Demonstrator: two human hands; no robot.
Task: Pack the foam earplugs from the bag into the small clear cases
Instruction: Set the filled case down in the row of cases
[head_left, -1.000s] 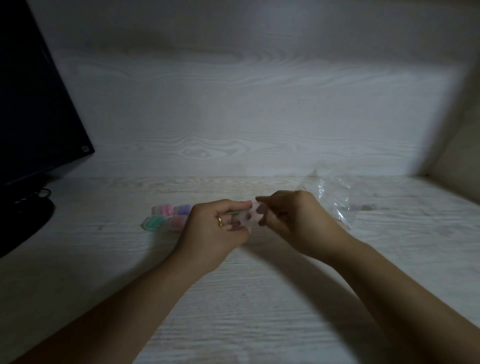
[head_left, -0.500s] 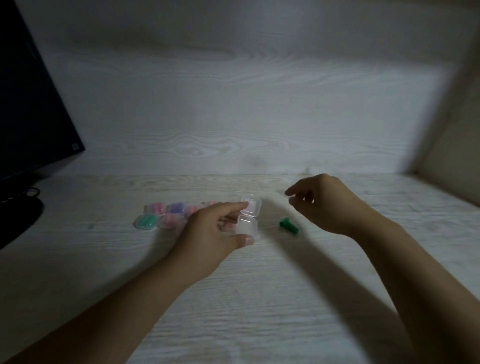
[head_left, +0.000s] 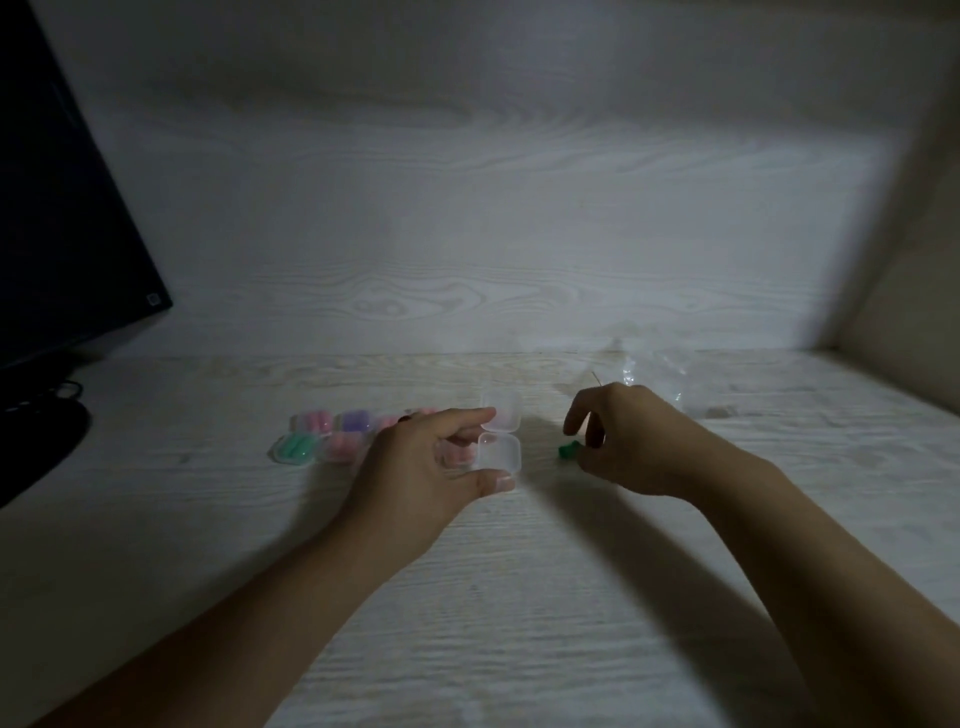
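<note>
An open clear case (head_left: 500, 437) sits a little left of the middle of the pale wood-grain surface (head_left: 519, 597), its lid tipped up behind the empty base. The left hand (head_left: 431, 467) grasps it, forefinger laid along the hinge and thumb pressed against the near edge of the base. Just right of the case lies a green earplug (head_left: 568, 450), on the surface and touching the fingertips of the right hand (head_left: 628, 441); the fingers are curled down around it (whether they already pinch it or only touch it, I cannot tell, since the hand covers part of the plug).

Behind the right hand, close to the back wall, the clear plastic bag (head_left: 652, 376) lies crumpled and hard to make out in the dim light. To the left of the left hand, filled cases (head_left: 332, 434) stand packed side by side in two short rows: a green pair at the near left, pink and purple ones beside and behind it, some hidden by the hand.

At the far left stands a dark monitor (head_left: 62, 218), with its round base (head_left: 36, 447) on the surface.
</note>
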